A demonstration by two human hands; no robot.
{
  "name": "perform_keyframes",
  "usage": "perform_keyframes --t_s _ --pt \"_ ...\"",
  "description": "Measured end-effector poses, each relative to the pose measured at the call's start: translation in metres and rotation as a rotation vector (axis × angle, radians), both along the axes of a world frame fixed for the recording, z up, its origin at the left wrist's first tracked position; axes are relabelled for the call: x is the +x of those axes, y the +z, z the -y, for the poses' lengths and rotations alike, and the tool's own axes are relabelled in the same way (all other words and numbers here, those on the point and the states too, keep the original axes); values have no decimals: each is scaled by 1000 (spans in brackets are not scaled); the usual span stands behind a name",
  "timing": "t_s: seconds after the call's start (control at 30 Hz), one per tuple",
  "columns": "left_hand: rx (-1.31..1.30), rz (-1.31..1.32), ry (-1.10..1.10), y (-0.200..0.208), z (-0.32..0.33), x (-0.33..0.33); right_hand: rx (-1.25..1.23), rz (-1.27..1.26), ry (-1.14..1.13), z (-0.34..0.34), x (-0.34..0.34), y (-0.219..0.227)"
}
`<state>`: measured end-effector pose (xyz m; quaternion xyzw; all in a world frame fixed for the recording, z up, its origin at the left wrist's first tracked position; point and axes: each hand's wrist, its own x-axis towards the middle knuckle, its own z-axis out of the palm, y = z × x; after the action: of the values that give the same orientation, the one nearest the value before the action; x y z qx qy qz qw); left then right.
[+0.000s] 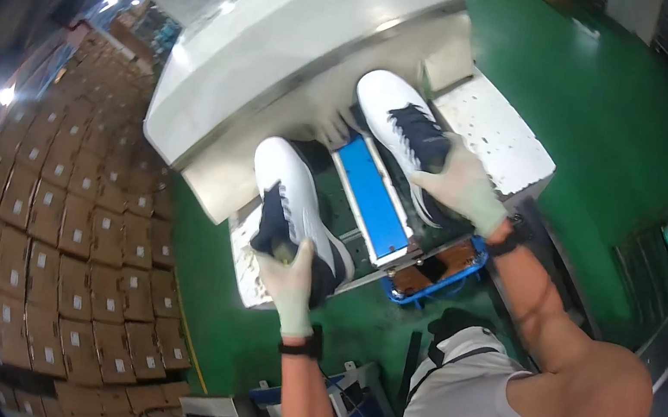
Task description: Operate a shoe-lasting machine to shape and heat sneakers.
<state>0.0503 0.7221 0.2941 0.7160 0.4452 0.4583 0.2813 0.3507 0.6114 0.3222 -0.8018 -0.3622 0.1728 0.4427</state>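
Observation:
Two white sneakers with black laces and collars lie side by side at the front of a large white machine (308,39), toes toward it. My left hand (289,282), in a pale glove, grips the left sneaker (285,173) at its collar, the thumb up along the tongue. The right sneaker (385,105) is gripped near its ankle opening by my gloved right hand (469,193). Both palms hide part of the heel ends. Between the shoes runs a blue strip (372,201) in a white frame.
White side ledges (495,129) flank the shoes. A blue-rimmed tray (434,278) sits below the strip, with a dark object in it. Stacked cardboard boxes (77,229) rise at the left. The floor (581,82) is green; metal racks stand at the far right.

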Motion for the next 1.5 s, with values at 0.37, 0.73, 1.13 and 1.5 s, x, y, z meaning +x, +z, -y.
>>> perform_keyframes --t_s 0.37,0.73,1.13,1.5 --pt "196 -527 72 -35 -154 89 -167 280 42 -121 47 -37" --pt "102 -196 -73 -41 20 -21 484 76 708 -58 -113 -19" --pt "-672 134 1966 -189 663 -133 -801 -182 2360 87 -355 -150" --pt "-873 728 2932 -366 942 116 -328 819 2515 220 -434 -296"
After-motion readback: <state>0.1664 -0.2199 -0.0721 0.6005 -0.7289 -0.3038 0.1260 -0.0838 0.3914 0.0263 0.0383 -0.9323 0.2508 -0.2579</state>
